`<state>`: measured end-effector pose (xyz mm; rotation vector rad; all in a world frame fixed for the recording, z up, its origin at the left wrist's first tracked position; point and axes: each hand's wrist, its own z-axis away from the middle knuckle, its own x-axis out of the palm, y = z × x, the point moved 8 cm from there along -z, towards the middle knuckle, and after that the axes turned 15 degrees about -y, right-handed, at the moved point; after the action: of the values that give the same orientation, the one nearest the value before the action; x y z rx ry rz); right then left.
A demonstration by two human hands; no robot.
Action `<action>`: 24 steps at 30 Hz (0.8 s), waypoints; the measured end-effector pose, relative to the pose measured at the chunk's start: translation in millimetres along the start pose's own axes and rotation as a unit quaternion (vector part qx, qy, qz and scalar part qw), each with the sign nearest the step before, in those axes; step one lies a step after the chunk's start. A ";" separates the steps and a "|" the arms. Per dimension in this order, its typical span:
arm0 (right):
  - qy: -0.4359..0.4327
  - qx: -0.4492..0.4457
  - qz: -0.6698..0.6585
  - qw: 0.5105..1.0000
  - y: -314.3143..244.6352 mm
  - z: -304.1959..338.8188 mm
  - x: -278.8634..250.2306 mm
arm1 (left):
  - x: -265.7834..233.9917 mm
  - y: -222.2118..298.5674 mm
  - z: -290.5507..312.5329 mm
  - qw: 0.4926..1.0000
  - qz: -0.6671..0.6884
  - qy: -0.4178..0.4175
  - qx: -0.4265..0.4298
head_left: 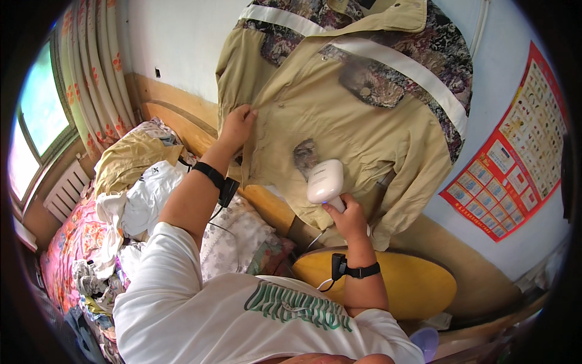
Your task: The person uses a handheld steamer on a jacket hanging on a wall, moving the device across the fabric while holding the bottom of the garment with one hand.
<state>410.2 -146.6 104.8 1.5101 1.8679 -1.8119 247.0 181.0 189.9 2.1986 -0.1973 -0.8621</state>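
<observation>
A khaki jacket with dark floral patches and white bands hangs upright in front of me against the wall. My left hand pinches the edge of its front opening on the left side. In my right hand is a white handheld garment steamer, gripped by the handle. Its rounded head lies over the lower front of the jacket, beside a small dark patterned patch; whether it touches the cloth is hard to tell. A white cord trails below the steamer.
Heaped clothes and a pillow lie on a bed at the left. A yellow rounded board stands below the jacket. A red-bordered poster hangs on the right wall; a curtain borders the window at far left.
</observation>
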 end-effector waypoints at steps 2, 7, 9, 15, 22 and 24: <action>0.014 0.014 -0.001 1.000 -0.9 1.7 -2.5 | -2.3 -4.8 -0.8 1.000 -0.010 -0.006 -0.021; 0.043 -0.012 -0.055 0.998 12.4 3.5 -1.0 | 2.4 -25.3 -2.9 0.999 0.047 0.011 0.014; 0.057 -0.038 -0.077 0.995 11.8 7.9 -3.3 | 4.1 -19.4 -2.7 0.994 0.100 0.026 0.033; 0.035 -0.065 -0.123 0.990 18.9 7.6 0.1 | -5.7 -14.7 -2.7 0.995 0.092 0.017 0.021; 0.107 -0.067 -0.019 0.992 31.9 5.8 -19.8 | -3.0 -19.0 -3.3 0.990 0.137 0.014 0.019; 0.116 -0.050 0.009 0.992 21.5 9.2 -26.0 | -5.4 -16.3 -2.3 0.992 0.121 0.020 0.024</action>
<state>433.2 -172.9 105.4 1.7606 2.0035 -1.5657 242.4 195.9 182.5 2.1794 -0.4593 -0.6852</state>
